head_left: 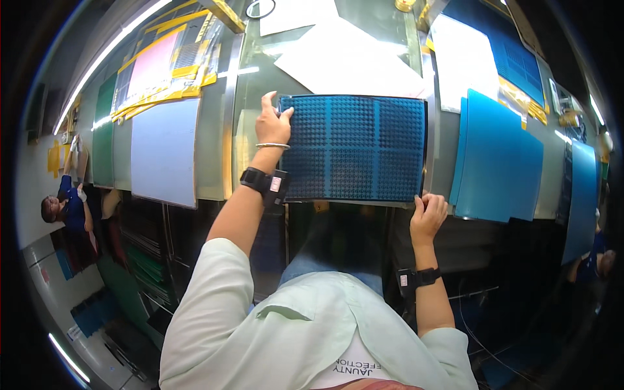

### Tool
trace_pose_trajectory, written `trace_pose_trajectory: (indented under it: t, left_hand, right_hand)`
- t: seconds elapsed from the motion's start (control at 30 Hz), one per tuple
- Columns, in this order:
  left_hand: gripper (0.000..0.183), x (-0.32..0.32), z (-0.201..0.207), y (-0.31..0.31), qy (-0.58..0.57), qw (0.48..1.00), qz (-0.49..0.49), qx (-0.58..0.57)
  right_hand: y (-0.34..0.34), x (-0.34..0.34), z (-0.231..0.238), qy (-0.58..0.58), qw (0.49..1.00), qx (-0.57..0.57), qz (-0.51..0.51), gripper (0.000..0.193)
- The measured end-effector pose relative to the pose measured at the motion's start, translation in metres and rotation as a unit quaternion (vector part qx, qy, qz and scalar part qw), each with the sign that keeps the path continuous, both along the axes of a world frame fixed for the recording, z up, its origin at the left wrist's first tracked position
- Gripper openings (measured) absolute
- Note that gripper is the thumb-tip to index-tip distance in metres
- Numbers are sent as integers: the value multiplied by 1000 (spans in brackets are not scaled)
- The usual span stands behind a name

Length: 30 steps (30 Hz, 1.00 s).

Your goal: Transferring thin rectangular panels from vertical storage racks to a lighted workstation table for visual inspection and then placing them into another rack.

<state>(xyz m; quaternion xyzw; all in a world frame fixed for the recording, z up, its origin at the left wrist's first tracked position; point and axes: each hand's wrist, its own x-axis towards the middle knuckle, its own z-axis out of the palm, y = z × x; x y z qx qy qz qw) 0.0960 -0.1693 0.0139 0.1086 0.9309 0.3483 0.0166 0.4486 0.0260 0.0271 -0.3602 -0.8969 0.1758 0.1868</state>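
Note:
A dark blue rectangular panel (pixel 352 148) with a fine repeating grid, like a printed circuit board panel, lies in front of me near the bench edge. My left hand (pixel 273 123) is at its upper left corner, thumb over the edge and index finger stretched up beside it; the other fingers are partly hidden. At the lower right corner, my right hand (pixel 429 218) pinches the panel's edge between thumb and fingers. White sheets (pixel 348 55) lie just beyond the panel's far edge. Both wrists wear black straps with small boxes.
Blue sheets (pixel 499 159) overlap on the right, extending over the bench edge. To the left lie a pale lavender sheet (pixel 164 153) and yellow-edged frames (pixel 175 65). A co-worker (pixel 68 205) is at far left, another person (pixel 595 260) at far right. Dark shelving sits beneath the bench.

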Motion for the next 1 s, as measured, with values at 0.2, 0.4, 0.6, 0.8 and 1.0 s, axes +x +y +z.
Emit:
trace_pose_trajectory:
  t: [0.2,0.4,0.6,0.8,1.0]
  left_hand:
    - [36,5,-1,2,85,988,-89,-94]
    - [35,11,5,3,117,964,-110,-213]
    - [43,17,-1,3,254,930,-154,-216]
    - [49,17,-20,-5,208,938,-172,-217]
    - [54,18,-18,-5,208,936,-169,-230]
  right_hand:
    - [2,-1,-3,11,1000,16,15,20]
    - [-2,-8,14,4,999,-39,-21,18]
    - [44,-84,28,-93,974,145,144,44]
    - [102,-152,-3,-104,955,231,154,46]
    - [107,-143,-1,-151,946,212,191,57]
